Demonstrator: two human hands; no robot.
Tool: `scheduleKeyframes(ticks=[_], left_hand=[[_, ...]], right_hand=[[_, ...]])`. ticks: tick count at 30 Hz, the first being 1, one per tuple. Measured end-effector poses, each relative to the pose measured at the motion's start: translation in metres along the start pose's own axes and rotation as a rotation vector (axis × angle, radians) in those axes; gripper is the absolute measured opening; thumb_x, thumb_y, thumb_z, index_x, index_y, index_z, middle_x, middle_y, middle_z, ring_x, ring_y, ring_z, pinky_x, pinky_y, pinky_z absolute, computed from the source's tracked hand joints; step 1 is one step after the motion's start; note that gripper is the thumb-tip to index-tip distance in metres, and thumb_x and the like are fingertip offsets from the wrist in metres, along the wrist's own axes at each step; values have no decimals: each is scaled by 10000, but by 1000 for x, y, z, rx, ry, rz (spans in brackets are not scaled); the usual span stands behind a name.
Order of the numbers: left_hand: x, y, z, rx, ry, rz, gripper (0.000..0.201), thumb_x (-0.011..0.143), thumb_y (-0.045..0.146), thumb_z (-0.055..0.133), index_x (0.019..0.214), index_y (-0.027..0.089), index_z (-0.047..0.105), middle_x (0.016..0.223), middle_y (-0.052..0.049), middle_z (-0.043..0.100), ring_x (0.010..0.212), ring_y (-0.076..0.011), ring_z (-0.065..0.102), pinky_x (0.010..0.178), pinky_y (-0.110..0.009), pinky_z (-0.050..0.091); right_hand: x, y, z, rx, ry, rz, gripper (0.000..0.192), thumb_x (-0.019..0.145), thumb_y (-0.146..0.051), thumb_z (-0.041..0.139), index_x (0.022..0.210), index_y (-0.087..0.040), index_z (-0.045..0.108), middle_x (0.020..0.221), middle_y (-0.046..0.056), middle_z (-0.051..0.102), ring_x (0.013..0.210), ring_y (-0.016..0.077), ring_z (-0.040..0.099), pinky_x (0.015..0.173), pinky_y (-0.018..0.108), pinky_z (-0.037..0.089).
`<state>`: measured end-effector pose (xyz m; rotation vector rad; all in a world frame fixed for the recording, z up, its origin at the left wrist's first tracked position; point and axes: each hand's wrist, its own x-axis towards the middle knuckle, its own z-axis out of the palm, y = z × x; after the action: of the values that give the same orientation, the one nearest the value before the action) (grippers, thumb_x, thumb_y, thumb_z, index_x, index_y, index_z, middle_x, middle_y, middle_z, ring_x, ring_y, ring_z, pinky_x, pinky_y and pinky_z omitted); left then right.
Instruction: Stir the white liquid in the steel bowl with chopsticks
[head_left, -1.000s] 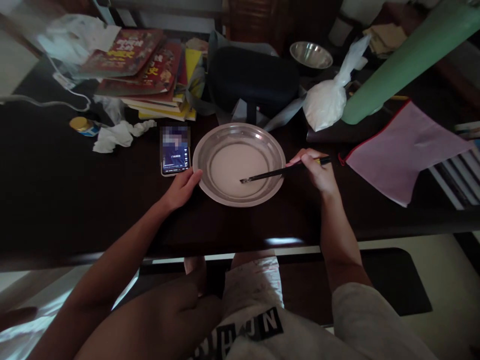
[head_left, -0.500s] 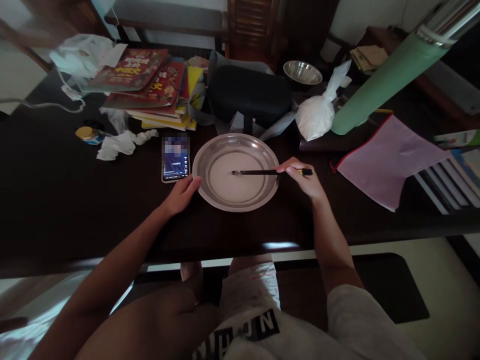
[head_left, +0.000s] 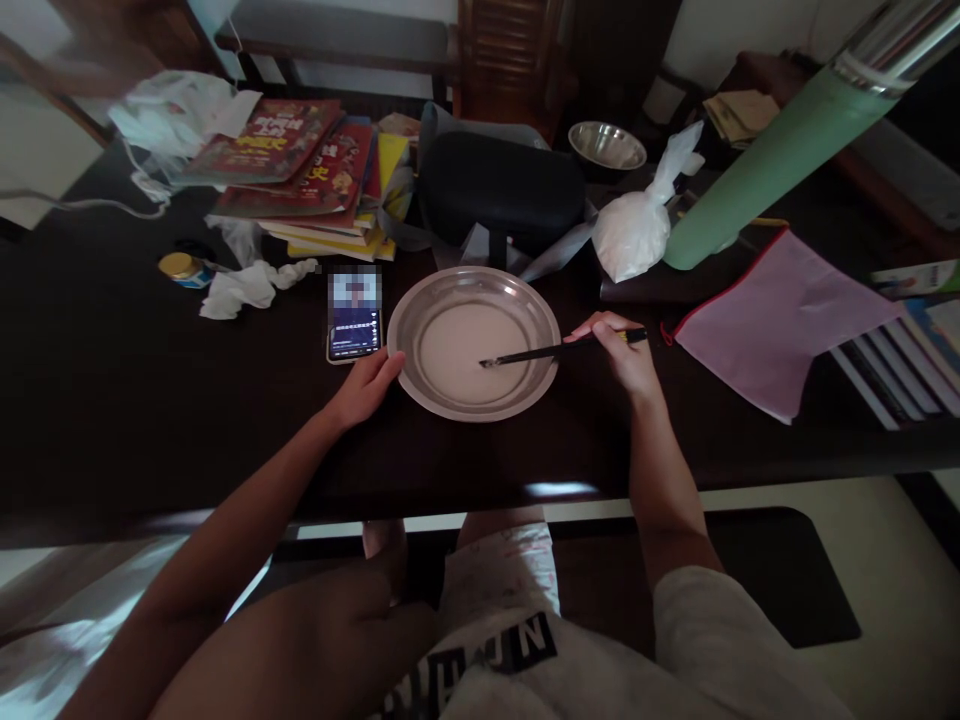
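Note:
A shallow steel basin (head_left: 480, 408) stands on the dark table with milky white liquid (head_left: 454, 345) in its bottom. My left hand (head_left: 364, 388) grips its left rim, thumb on top and fingers mostly hidden beneath. At the right side, my right hand (head_left: 628, 362) is closed round black chopsticks (head_left: 529, 353) with gold near the upper end. They slant over the right rim, and their tips meet the liquid near the basin's middle. Just left of the basin lies a phone (head_left: 355, 335) with its screen lit.
Stacked books (head_left: 300, 165) and crumpled tissue (head_left: 244, 290) lie at the left, near a small gold-lidded jar (head_left: 184, 268). Behind the basin sits a black case (head_left: 499, 190). A tied bag of white powder (head_left: 631, 235), a green flask (head_left: 780, 165) and a pink cloth pouch (head_left: 780, 325) are rightward.
My right hand has shifted right with the chopsticks, whose tips have moved slightly right and nearer me in the liquid. My left hand stays on the rim.

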<state>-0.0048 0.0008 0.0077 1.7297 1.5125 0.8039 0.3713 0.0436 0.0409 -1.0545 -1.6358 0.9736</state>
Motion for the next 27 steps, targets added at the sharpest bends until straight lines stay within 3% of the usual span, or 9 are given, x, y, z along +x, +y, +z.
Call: scheduleKeyframes(ticks=[4, 9, 14, 18, 20, 24, 27], left_hand=[[0, -1, 0, 3, -16, -15, 769, 843, 871, 308, 815, 165, 611, 806, -64, 647, 806, -240, 587, 774, -368, 514], [-1, -2, 0, -11, -14, -33, 740, 846, 852, 325, 793, 166, 597, 792, -67, 639, 788, -237, 591, 767, -383, 521], [-1, -3, 0, 13, -13, -22, 767, 851, 858, 305, 828, 161, 623, 828, -75, 665, 815, -247, 608, 788, -382, 535], [0, -3, 1, 12, -19, -9, 806, 841, 882, 291, 868, 160, 647, 867, -82, 691, 825, -246, 614, 786, -358, 541], [0, -3, 1, 8, -21, -8, 814, 838, 891, 291, 871, 161, 649, 868, -81, 697, 824, -246, 616, 792, -361, 544], [0, -4, 0, 13, -23, -11, 841, 832, 903, 287, 894, 151, 658, 902, -95, 706, 848, -259, 627, 823, -382, 550], [0, -5, 0, 18, -24, -16, 852, 836, 897, 283, 907, 138, 662, 911, -113, 709, 856, -263, 636, 821, -379, 555]], right_hand=[[-1, 1, 2, -20, -125, -12, 270, 899, -505, 647, 889, -292, 812, 913, 19, 801, 933, 204, 729, 923, 392, 543], [-1, 1, 0, 14, 2, -5, 286, 919, -496, 624, 839, -291, 807, 822, 8, 782, 833, 193, 729, 842, 378, 553], [-1, 1, 1, 8, -129, -23, 229, 908, -470, 653, 895, -309, 815, 912, 5, 799, 938, 191, 733, 924, 376, 537], [-1, 2, -1, 16, -12, -23, 245, 918, -461, 642, 844, -298, 809, 846, 1, 793, 864, 185, 736, 863, 365, 547], [-1, 3, -1, 29, -25, -16, 259, 927, -459, 631, 834, -295, 808, 823, 1, 789, 826, 177, 730, 830, 354, 546], [-1, 1, 1, 7, -138, -28, 220, 912, -456, 654, 903, -308, 815, 920, 5, 801, 935, 185, 729, 916, 367, 539], [-1, -1, 0, 1, -32, -40, 225, 920, -446, 646, 862, -307, 813, 873, -2, 798, 888, 177, 728, 887, 358, 536]])
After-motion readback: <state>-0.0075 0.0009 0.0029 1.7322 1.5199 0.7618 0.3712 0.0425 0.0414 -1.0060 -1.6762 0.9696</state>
